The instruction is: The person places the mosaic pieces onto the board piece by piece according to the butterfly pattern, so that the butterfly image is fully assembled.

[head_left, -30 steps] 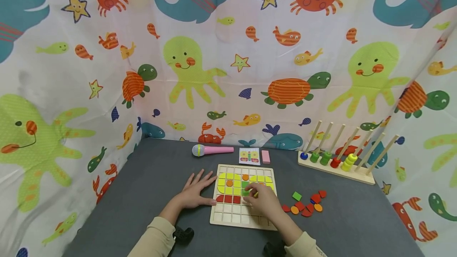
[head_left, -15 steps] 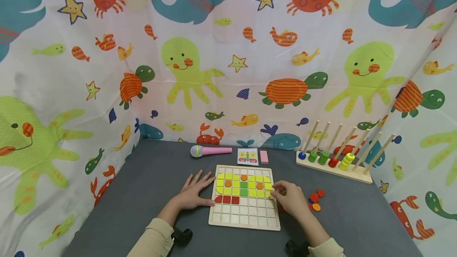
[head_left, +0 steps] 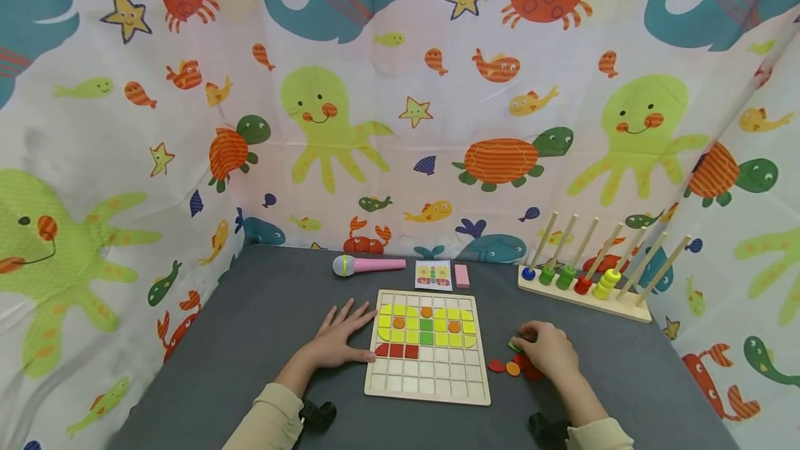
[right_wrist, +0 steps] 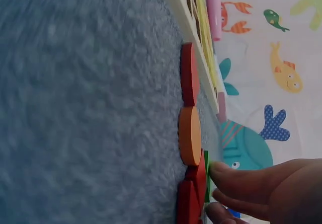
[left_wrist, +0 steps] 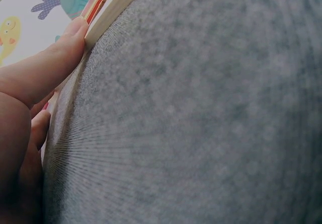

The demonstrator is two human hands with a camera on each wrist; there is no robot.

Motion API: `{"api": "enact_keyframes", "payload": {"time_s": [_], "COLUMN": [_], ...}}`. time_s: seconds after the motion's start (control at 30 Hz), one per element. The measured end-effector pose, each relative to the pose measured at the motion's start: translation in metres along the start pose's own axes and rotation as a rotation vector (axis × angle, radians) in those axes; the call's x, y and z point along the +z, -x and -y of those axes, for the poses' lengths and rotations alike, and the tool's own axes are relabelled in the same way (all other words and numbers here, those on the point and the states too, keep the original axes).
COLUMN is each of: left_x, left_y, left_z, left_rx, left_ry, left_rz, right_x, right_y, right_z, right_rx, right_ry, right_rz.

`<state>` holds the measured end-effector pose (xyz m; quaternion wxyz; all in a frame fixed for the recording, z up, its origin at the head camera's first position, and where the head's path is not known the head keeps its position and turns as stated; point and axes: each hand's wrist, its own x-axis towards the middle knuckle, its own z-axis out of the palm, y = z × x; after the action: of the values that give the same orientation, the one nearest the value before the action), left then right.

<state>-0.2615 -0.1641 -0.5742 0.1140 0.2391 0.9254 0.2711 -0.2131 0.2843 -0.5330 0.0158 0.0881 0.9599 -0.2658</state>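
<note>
My left hand point(head_left: 337, 339) lies spread on the table, its thumb touching the left edge of a wooden grid board point(head_left: 409, 384). In the left wrist view the thumb point(left_wrist: 65, 48) presses against the board's side. Yellow, orange and green tiles fill the board's upper rows, and several red tiles point(head_left: 396, 351) sit in a row below. To the right of the board, my right hand point(head_left: 550, 349) pinches a green square tile point(head_left: 514, 344) among the loose pieces. An orange round tile point(right_wrist: 190, 136) and a red tile point(right_wrist: 189, 74) lie near the fingers; the hand hides some pieces.
Behind the board lie a pink toy microphone point(head_left: 371, 264), a pattern card point(head_left: 433, 275) and a pink block point(head_left: 461, 276). A wooden peg stand with coloured rings point(head_left: 584, 294) stands at the back right. A sea-animal curtain point(head_left: 400, 158) borders the table.
My right hand has gone from over the board, past its right edge, to the loose pieces, and now has the green tile. A yellow rounded tile now shows at the right end. The left hand stays put.
</note>
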Motion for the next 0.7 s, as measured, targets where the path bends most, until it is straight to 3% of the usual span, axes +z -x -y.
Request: {"api": "enact_keyframes", "payload": {"time_s": [0.13,0.33,0.7], "left_x": [-0.001,-0.001,-0.001], "left_y": [0.001,0.002,0.002], "left_z": [0.0,0.0,-0.002], "left_rx": [0.006,0.005,0.008], "left_ry": [0.006,0.008,0.008], "left_rz": [0.001,-0.007,-0.005], "right_x": [-0.003,-0.002,0.002], "right_y": [-0.002,-0.004,-0.008], "right_z": [0.001,0.004,0.025], "right_rx": [0.041,0.033,-0.02], "right_ry": [0.024,0.019,-0.126], "right_rz": [0.044,0.081,0.126]}}
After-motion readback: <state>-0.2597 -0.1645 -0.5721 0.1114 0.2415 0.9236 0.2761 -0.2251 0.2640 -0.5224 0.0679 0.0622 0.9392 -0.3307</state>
